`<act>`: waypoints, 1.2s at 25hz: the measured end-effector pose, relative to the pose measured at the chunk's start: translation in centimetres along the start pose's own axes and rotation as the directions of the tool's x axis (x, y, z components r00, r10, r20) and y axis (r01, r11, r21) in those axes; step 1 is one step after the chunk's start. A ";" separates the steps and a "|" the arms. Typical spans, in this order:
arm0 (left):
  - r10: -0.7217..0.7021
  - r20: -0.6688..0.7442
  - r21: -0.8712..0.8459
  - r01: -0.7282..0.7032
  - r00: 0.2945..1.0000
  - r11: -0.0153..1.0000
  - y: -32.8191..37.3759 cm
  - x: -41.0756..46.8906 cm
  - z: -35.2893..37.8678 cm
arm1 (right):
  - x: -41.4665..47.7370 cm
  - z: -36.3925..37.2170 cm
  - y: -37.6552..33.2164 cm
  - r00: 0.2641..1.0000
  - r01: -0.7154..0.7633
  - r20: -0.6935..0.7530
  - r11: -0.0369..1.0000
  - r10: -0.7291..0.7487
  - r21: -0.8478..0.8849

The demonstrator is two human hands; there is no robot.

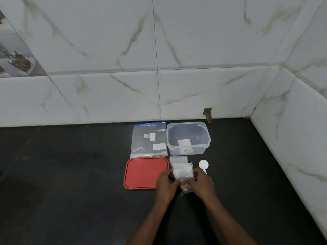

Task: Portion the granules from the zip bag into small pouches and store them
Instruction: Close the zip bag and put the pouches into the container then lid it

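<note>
Zip bag (148, 140): flat on the dark counter (70, 174), close to the tiled wall (106, 96), just left of the clear container (206, 137). Closure state and fill level: not discernible.

Left hand (166, 184): fingers curled onto the left edge of the small pouches (182, 169). Right hand (201, 183): fingers curled onto the right edge of the same bundle. Both gripping; neither free.

Small pouches: bunched in front of the clear container, between the red lid (141, 174) and the white scoop (203, 164). Yellowish-brown bits visible in one pouch low between the hands; contents not identifiable.

White scoop: lying on the counter just beside the right hand, not held.

Red lid: off, flat on the counter in front of the zip bag.

Clear container: open. Pale slip or label at the front wall; no filled pouch recognisable inside.

Progress, as a judgement: early stage.
- Done: items laid out, lid removed, pouch bundle taken in hand.
- Outstanding: separate one pouch, open the zip bag, scoop granules in, seal, repeat, place the pouches in the container, fit the lid.
</note>
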State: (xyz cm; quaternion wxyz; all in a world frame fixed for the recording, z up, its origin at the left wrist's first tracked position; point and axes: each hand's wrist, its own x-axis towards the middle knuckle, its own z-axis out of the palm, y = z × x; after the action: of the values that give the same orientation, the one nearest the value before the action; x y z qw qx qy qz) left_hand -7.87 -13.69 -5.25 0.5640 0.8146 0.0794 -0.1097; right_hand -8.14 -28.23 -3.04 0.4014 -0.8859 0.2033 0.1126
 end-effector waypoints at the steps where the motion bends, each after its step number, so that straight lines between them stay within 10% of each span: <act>1: -0.001 -0.011 -0.004 0.001 1.000 1.000 0.0 0.2 0.2 | 0.0 0.2 -0.1 1.000 0.021 0.003 0.999 -0.021 -0.027; 16: 0.073 -0.057 -0.182 -0.082 0.996 0.980 1.5 0.9 -0.6 | -0.6 0.9 -0.8 0.981 0.123 -0.182 0.950 -0.072 0.288; 22: -0.016 -0.165 -0.305 -0.036 0.986 0.952 2.7 1.2 -1.5 | -1.7 -0.6 -1.5 0.979 -0.022 0.162 0.739 -0.119 0.674; 30: -0.072 0.179 -0.413 0.141 0.981 0.900 4.9 0.6 -2.2 | -1.4 -2.4 -2.9 0.992 -0.068 0.125 0.677 -0.035 0.733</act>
State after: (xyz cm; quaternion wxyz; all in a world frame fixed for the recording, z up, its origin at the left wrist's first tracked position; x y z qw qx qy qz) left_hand -5.90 -13.38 -0.30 0.7252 0.6555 0.1005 -0.1854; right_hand -7.96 -27.99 0.97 0.7345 -0.6390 0.2133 0.0818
